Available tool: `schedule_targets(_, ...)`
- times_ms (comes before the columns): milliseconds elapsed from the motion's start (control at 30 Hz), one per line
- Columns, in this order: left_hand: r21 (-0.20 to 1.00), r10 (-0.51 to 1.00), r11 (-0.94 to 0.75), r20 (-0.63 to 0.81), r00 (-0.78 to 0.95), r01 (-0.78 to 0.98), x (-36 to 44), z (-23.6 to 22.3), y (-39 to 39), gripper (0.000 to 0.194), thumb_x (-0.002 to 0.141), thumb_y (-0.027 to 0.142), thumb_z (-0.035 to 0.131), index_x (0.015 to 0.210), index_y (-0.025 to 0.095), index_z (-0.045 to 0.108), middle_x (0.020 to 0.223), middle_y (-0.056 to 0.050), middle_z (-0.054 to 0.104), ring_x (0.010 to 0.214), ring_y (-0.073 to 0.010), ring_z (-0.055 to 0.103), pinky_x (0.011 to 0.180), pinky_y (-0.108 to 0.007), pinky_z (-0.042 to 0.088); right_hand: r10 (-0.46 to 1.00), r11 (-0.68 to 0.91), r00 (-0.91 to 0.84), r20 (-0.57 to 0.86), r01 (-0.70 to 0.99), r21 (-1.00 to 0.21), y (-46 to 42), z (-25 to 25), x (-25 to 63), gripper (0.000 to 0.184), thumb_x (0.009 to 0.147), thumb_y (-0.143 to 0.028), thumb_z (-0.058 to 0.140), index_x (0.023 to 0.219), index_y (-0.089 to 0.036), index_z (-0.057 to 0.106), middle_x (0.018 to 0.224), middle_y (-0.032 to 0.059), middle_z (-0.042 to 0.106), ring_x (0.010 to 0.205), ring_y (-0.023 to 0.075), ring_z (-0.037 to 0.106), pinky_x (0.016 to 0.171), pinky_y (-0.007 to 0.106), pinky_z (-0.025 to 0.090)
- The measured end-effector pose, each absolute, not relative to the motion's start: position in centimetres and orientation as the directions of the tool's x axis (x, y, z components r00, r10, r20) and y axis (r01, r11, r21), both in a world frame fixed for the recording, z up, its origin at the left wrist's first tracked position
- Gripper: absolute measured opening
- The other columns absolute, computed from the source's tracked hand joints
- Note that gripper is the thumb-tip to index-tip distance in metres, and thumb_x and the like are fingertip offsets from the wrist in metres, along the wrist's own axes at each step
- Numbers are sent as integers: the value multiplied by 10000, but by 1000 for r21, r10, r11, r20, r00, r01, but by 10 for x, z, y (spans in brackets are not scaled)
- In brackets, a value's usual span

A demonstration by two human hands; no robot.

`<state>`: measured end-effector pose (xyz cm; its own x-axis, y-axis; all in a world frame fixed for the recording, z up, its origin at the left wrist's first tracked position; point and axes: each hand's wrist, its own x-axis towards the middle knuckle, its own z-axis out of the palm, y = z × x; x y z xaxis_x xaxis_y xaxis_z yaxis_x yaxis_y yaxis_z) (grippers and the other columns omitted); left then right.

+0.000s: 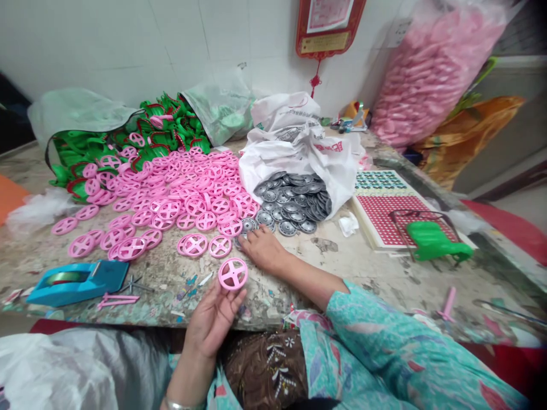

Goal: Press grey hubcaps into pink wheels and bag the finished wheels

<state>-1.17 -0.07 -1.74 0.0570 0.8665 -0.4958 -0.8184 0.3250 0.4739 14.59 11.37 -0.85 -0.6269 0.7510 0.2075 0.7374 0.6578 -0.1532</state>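
Observation:
Between the fingers of my left hand [217,315] is a pink plastic wheel [233,274], a ring with four-way cross spokes, held up near the table's front edge. My right hand [264,249] reaches to the near edge of a pile of grey discs [294,199], its fingertips on a grey disc [248,226]; whether they have closed on it is hard to see. A large heap of pink wheels [188,188] spreads to the left of the grey discs. Some loose pink wheels [195,245] lie just beyond my left hand.
A blue tape dispenser [81,282] and pink sticks [117,300] lie front left. Green plastic parts [171,128] spill from a sack behind. A white bag [299,148] surrounds the grey discs. At right are sticker sheets [384,210], glasses and a green part [436,242].

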Motion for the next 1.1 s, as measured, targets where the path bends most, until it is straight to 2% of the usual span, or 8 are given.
schedule_targets(100, 490, 866, 331, -498, 54, -807, -8, -17, 0, 373, 861, 39, 496, 1188, 196, 581, 1143, -108, 661, 991, -210, 653, 854, -379, 560, 797, 604, -562, 221, 750, -269, 113, -2, 159, 315, 916, -153, 407, 1194, -160, 557, 945, 121, 653, 917, 235, 567, 959, 450, 358)
schedule_targets(267, 509, 856, 339, -515, 35, -791, 1, -13, 3, 255, 836, 42, 545, 1058, 133, 631, 1164, -116, 647, 1052, -224, 623, 916, -389, 529, 909, 411, -317, 271, 794, -448, 103, 3, 176, 356, 930, -135, 339, 1244, -161, 504, 1133, 117, 601, 1026, 212, 561, 909, 351, 425)
schedule_targets(400, 522, 865, 351, -499, 55, -778, 11, -11, 4, 225, 831, 69, 572, 1041, 133, 618, 1153, -118, 645, 1059, -223, 618, 913, -387, 530, 896, 438, -252, 366, 642, -629, 74, 2, 173, 334, 946, -181, 332, 1230, -173, 508, 1103, 82, 602, 1035, 177, 551, 919, 296, 427)
schedule_targets(567, 539, 880, 353, -470, 76, -765, 18, -10, 1, 203, 822, 97, 591, 1016, 158, 601, 1078, -87, 665, 975, -185, 643, 884, -360, 543, 865, 498, -421, 271, 663, -559, 40, 3, 164, 340, 954, -215, 326, 1210, -144, 537, 917, 102, 564, 854, 204, 534, 803, 323, 450)
schedule_targets(633, 548, 881, 364, -464, 88, -754, 20, -10, -1, 228, 815, 94, 595, 1032, 162, 590, 1061, -82, 666, 937, -175, 650, 859, -349, 553, 851, 523, -440, 287, 662, -537, 35, 4, 164, 332, 955, -237, 335, 1179, -136, 559, 936, 114, 532, 867, 213, 510, 817, 344, 443)
schedule_targets(733, 557, 884, 371, -457, 98, -743, 20, -9, -4, 238, 804, 88, 602, 1029, 162, 582, 1038, -76, 666, 897, -167, 654, 819, -337, 566, 854, 518, -414, 315, 613, -597, 34, 6, 167, 281, 933, -252, 409, 1143, -165, 576, 1023, 112, 497, 951, 212, 494, 866, 349, 429)
schedule_targets(933, 609, 899, 355, -432, 79, -710, 18, -8, -8, 219, 783, 116, 644, 993, 153, 596, 1026, -79, 665, 834, -166, 656, 742, -322, 582, 922, 274, -360, 144, 344, -898, 35, 6, 172, 270, 883, -277, 540, 1137, -186, 558, 1036, 58, 600, 955, 173, 558, 858, 308, 438)
schedule_targets(1100, 692, 911, 350, -408, 58, -631, 19, -8, -11, 232, 755, 181, 692, 972, 149, 620, 967, -68, 677, 768, -163, 650, 690, -317, 581, 928, 106, -373, -9, 288, -952, 31, 5, 176, 295, 812, -272, 611, 1095, -196, 579, 944, 11, 657, 836, 161, 595, 765, 278, 451)
